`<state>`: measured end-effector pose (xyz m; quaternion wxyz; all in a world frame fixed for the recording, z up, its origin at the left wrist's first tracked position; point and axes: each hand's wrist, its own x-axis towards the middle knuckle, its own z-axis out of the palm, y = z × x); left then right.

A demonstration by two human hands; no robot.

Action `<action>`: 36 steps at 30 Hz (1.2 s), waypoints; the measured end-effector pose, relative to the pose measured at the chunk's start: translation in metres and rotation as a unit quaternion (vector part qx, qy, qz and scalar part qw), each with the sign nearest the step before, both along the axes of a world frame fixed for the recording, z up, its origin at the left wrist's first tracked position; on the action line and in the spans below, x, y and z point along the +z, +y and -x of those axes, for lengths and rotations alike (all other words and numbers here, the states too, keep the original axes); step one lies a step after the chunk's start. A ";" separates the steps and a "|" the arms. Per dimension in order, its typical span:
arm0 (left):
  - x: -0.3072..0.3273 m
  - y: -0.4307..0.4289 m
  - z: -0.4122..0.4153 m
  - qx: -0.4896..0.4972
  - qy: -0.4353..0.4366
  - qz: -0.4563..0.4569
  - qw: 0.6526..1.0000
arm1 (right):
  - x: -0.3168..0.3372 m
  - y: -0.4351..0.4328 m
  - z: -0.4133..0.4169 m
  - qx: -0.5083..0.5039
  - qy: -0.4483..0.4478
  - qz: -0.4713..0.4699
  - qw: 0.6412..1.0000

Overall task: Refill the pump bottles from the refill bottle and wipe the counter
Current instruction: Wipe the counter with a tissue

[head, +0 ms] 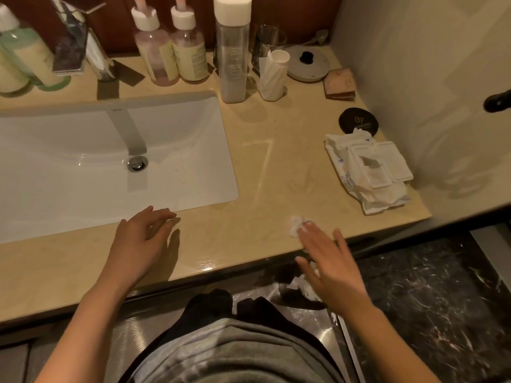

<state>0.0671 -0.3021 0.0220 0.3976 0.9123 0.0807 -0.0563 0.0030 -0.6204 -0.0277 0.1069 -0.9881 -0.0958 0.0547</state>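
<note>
Two pump bottles (156, 53) (190, 55) with white collars and pale labels stand at the back of the beige counter (262, 172). To their right is the tall clear refill bottle (232, 56) with a white cap. My left hand (138, 239) rests on the counter at the sink's front rim, fingers apart and holding nothing. My right hand (329, 264) is spread flat over the counter's front edge. Its index fingertip touches a small crumpled white wipe (296, 227) lying on the counter. A wet streak shines near the front edge.
A white sink (193, 150) with a chrome faucet (72, 37) fills the left. Green bottles (25, 56) stand at the far left. An opened wipes pack (367, 170), a black disc (358, 120), a wrapped cup (273, 76) and a grey lid (307, 63) lie right. A bin (293, 297) sits below.
</note>
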 end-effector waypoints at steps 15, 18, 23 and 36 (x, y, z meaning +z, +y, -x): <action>-0.023 -0.006 -0.008 -0.010 0.027 -0.140 0.990 | 0.001 0.083 0.002 0.075 0.029 -0.008 0.997; -0.017 -0.014 -0.004 0.005 0.001 -0.092 0.996 | -0.003 0.064 0.009 0.098 0.024 0.011 0.995; -0.017 -0.011 0.003 0.021 -0.017 -0.097 0.995 | -0.004 -0.001 0.008 0.012 0.010 0.042 0.999; -0.017 -0.001 0.046 0.091 0.010 -0.093 0.992 | 0.016 0.065 -0.067 -0.016 0.079 -0.034 0.996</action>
